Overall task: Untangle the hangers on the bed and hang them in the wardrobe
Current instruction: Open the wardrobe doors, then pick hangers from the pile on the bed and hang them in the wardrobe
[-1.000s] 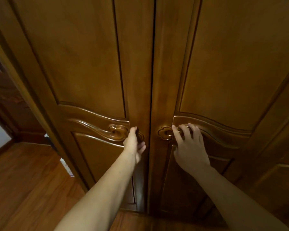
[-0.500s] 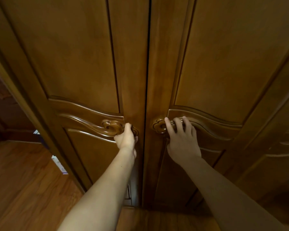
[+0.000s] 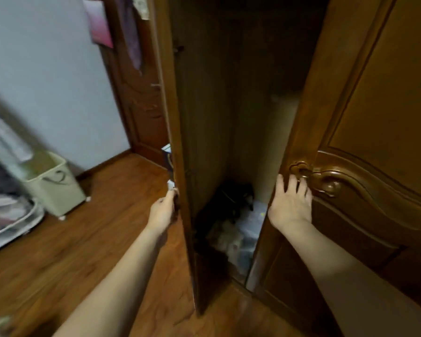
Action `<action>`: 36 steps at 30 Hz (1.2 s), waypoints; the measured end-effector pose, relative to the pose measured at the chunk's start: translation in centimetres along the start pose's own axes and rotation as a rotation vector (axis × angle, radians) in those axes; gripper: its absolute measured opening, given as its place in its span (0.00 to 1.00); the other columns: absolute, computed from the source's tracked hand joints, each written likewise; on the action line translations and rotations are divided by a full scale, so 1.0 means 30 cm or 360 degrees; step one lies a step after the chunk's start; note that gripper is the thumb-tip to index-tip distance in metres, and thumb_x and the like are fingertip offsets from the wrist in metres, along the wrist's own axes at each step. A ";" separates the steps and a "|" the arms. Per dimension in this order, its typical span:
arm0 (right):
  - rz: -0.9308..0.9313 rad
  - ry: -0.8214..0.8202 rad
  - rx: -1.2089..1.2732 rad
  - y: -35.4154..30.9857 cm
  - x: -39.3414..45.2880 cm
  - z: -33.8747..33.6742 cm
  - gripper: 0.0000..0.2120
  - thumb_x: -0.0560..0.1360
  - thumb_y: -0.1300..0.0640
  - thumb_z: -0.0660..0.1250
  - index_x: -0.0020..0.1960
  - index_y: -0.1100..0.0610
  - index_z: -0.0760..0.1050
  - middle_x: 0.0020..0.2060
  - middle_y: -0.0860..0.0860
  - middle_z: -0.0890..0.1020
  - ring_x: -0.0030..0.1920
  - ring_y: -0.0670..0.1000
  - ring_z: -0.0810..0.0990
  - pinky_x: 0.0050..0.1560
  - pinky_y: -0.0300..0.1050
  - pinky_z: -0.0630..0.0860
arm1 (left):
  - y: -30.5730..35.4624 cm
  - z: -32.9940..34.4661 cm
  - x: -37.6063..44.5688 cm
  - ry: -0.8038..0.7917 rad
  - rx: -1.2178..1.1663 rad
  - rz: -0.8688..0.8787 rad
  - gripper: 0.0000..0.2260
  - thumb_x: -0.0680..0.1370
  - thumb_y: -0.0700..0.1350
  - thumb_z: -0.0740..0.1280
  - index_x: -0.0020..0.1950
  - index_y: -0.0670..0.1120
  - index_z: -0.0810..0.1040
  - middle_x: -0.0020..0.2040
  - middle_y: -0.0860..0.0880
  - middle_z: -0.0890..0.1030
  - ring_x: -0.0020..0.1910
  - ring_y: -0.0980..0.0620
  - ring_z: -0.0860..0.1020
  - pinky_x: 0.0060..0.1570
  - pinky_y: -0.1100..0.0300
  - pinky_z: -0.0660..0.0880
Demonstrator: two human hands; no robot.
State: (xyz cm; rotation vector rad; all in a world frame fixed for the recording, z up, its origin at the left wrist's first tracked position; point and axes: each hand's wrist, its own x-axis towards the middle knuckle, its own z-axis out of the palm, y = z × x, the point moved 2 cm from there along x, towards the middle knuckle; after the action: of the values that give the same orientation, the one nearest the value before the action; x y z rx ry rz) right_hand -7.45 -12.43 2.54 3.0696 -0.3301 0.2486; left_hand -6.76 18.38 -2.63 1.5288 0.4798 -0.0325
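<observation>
A: Where is the wardrobe (image 3: pixel 241 117) now?
B: Straight ahead, both doors swung apart, its dark inside showing, with dark and pale bundles (image 3: pixel 236 224) on its floor.
A: And the hands?
B: The left hand (image 3: pixel 162 211) is at the left door (image 3: pixel 178 142), seen edge-on; I cannot tell what its fingers grip. The right hand (image 3: pixel 291 203) has fingers hooked over the carved handle (image 3: pixel 311 177) of the right door (image 3: pixel 374 117).
A: Hangers?
B: None in view. A pale bin (image 3: pixel 52 182) stands on the wood floor (image 3: pixel 95 239) at left.

Wardrobe (image 3: pixel 229 117) ahead, left door (image 3: pixel 180 142) edge-on, right door (image 3: pixel 374 117) swung right. Bags (image 3: pixel 241 229) on wardrobe floor. Bin (image 3: pixel 51 183) far left, against wall (image 3: pixel 46 69).
</observation>
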 end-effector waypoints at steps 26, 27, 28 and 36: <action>-0.0561 -0.0497 0.0283 -0.620 -0.144 0.036 0.32 0.77 0.53 0.64 0.77 0.53 0.55 0.72 0.57 0.59 0.72 0.61 0.57 0.69 0.56 0.66 | 0.276 -0.822 0.288 0.0751 0.1269 0.0273 0.14 0.82 0.49 0.60 0.51 0.42 0.80 0.50 0.37 0.83 0.52 0.35 0.80 0.53 0.46 0.78; -0.0555 -0.0493 0.0289 -0.639 -0.138 0.034 0.32 0.77 0.53 0.63 0.77 0.53 0.55 0.72 0.57 0.59 0.72 0.61 0.57 0.69 0.56 0.66 | 0.278 -0.828 0.296 0.0743 0.1291 0.0301 0.14 0.82 0.49 0.60 0.52 0.42 0.81 0.50 0.37 0.83 0.53 0.35 0.80 0.53 0.47 0.77; -0.0549 -0.0492 0.0292 -0.643 -0.133 0.025 0.32 0.77 0.53 0.63 0.77 0.53 0.55 0.72 0.57 0.60 0.72 0.61 0.57 0.69 0.56 0.66 | 0.280 -0.820 0.293 0.0740 0.1293 0.0323 0.14 0.82 0.49 0.60 0.54 0.42 0.81 0.51 0.38 0.83 0.53 0.35 0.80 0.53 0.48 0.77; -0.0620 -0.0476 0.0319 -0.930 -0.088 -0.001 0.30 0.77 0.51 0.64 0.76 0.52 0.57 0.70 0.56 0.62 0.69 0.61 0.60 0.68 0.56 0.66 | 0.286 -0.873 0.332 0.0683 0.1320 0.0389 0.14 0.83 0.50 0.59 0.57 0.43 0.80 0.53 0.40 0.82 0.56 0.37 0.79 0.49 0.51 0.74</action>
State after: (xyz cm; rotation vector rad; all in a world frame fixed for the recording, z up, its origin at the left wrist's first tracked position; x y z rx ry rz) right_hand -4.00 15.37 1.38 3.2750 0.3060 -0.2069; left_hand -2.34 46.77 3.14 2.4218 0.6575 0.3305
